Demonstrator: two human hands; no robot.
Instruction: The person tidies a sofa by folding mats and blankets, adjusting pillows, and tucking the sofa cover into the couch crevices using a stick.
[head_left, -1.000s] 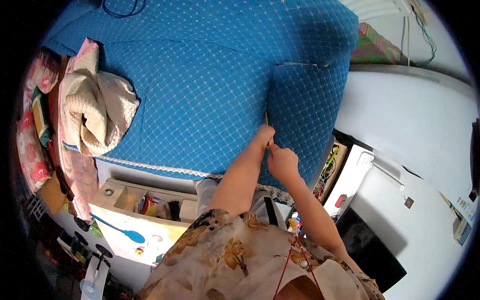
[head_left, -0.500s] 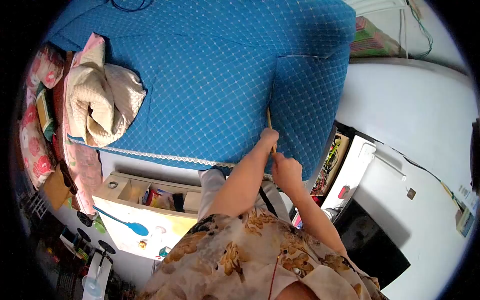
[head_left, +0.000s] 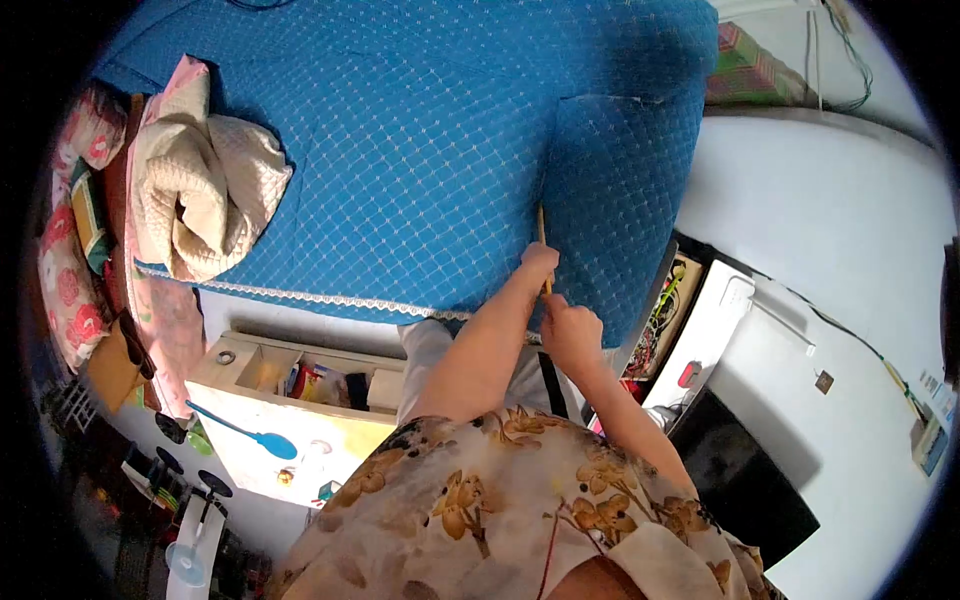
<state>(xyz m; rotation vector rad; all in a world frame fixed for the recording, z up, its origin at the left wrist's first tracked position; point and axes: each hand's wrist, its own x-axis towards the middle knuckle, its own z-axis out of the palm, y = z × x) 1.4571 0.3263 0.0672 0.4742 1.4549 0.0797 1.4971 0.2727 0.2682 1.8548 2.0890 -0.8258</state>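
Note:
Both my hands are wrapped round a thin wooden stick [head_left: 542,226], one in front of the other. My left hand [head_left: 540,262] is closed on it farther forward, over the blue quilted bedspread [head_left: 420,160]. My right hand [head_left: 573,335] grips the stick closer to my body, by the bed's near edge. The stick points away from me along a crease in the bedspread. Whether its far end lies on the cloth or goes under the fold, I cannot tell.
A crumpled cream quilted cloth [head_left: 215,190] lies at the bed's left. Below the bed edge stands a cabinet with an open drawer [head_left: 330,385]; a blue long-handled spoon-shaped tool [head_left: 270,445] shows beside it. On the right are a box of cables [head_left: 668,320] and a black screen [head_left: 745,475].
The view has shifted slightly, so the bed edge sits a little higher. Both hands keep their hold on the stick, with hardly any movement.

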